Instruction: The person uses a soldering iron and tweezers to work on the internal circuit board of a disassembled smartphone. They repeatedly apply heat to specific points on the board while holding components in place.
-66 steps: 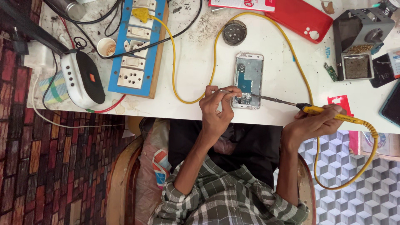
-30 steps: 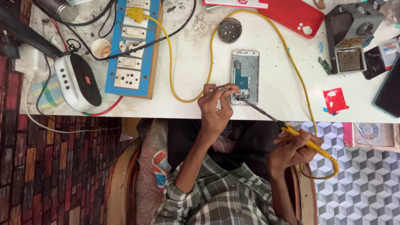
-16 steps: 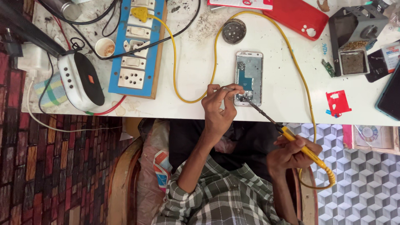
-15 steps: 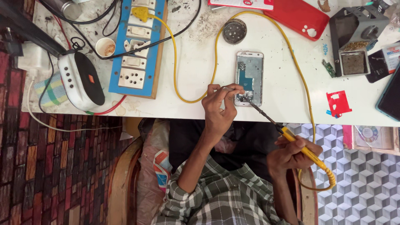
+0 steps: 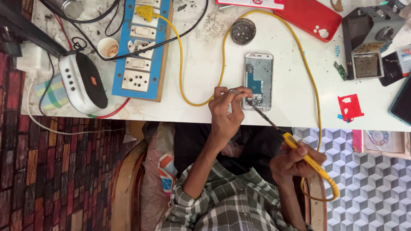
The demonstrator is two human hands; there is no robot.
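The left hand (image 5: 226, 114) is closed around thin metal tweezers (image 5: 238, 91), pinched between thumb and fingers, and the tweezer tips reach the lower end of the opened phone (image 5: 258, 80). This phone lies face down, without back cover, on the white table (image 5: 201, 55), close to the table's near edge. The right hand (image 5: 294, 161) is below the phone and to its right, off the table edge, and its fingers are clamped on the yellow handle of a soldering iron (image 5: 305, 156). The iron's thin metal shaft goes up and left, and its tip meets the phone's lower end, just beside the tweezer tips.

A yellow cable (image 5: 308, 85) runs from the iron's handle, curves around the phone on its right side and above it, then goes down on its left side and up to a yellow plug in the blue power board (image 5: 141, 51), which is left of the phone. Above the phone is a round dark metal tin (image 5: 242, 31). A red phone cover (image 5: 312, 17) is above and right of the phone. Right of the phone lies a small red plastic piece (image 5: 350, 107). Far left of the phone, a small black and white speaker (image 5: 83, 83) sits near the table edge.
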